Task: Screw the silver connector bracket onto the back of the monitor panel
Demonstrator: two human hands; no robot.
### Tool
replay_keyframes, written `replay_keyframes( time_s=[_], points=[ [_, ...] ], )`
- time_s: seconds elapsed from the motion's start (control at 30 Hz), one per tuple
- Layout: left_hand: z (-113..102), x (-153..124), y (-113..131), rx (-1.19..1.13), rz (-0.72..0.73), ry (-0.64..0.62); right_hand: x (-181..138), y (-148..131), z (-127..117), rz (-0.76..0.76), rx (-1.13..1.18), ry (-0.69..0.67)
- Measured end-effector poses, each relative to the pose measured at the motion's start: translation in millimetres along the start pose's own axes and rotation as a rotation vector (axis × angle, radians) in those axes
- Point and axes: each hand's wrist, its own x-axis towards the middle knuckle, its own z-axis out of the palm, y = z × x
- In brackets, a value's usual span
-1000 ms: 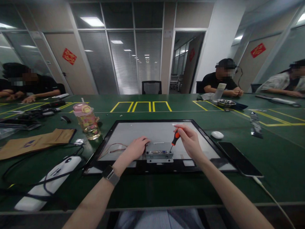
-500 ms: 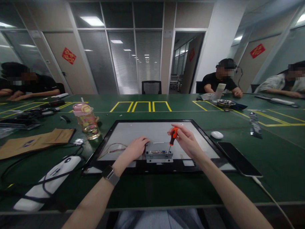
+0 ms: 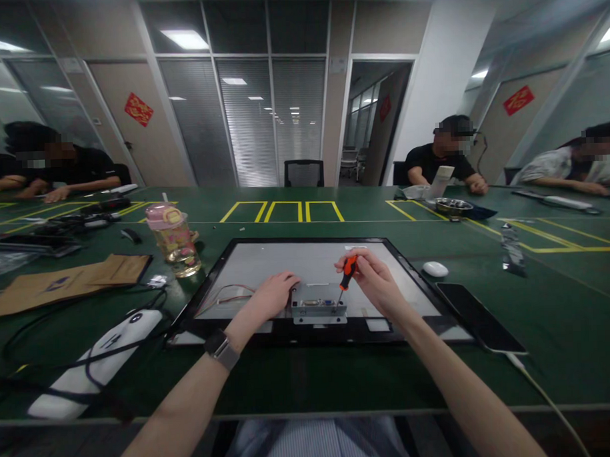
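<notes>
A grey metal bracket (image 3: 319, 317) with a row of ports stands near the front edge of a flat display panel (image 3: 266, 256), which has a white back and a black frame. My left hand (image 3: 274, 293) grips the bracket at its left end, fingertips partly hidden behind it. Closed around the orange-and-black handle of a screwdriver (image 3: 348, 273) is my right hand (image 3: 374, 279). The screwdriver slants down to the left, and its tip meets the bracket near the right end of the ports. Thin coloured wires (image 3: 227, 296) lie on the panel left of the bracket.
A phone (image 3: 481, 316) on a cable and a white earbud case (image 3: 435, 269) lie to the right. On the left are a pink-lidded bottle (image 3: 172, 240), brown paper bags (image 3: 61, 285) and a white power strip (image 3: 97, 362) with black cables. People sit across the green table (image 3: 370, 379).
My right hand stays at the bracket with only a very slight shift of the screwdriver handle. My left hand holds its place. A person's hand at far left has moved a little.
</notes>
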Motion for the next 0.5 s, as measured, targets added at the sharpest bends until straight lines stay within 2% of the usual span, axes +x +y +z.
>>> replay_keyframes(
  time_s=[0.17, 0.3, 0.5],
  points=[
    [0.3, -1.1, 0.9, 0.022, -0.012, 0.000, -0.5, 2.2, -2.4, -0.039, -0.103, 0.033],
    [-0.5, -1.1, 1.0, 0.009, -0.003, 0.004, -0.9, -0.6, -6.2, -0.044, -0.210, -0.003],
    [-1.2, -0.2, 1.4, 0.009, -0.004, 0.001, 0.4, -5.1, -5.7, -0.144, -0.318, 0.014]
  ],
)
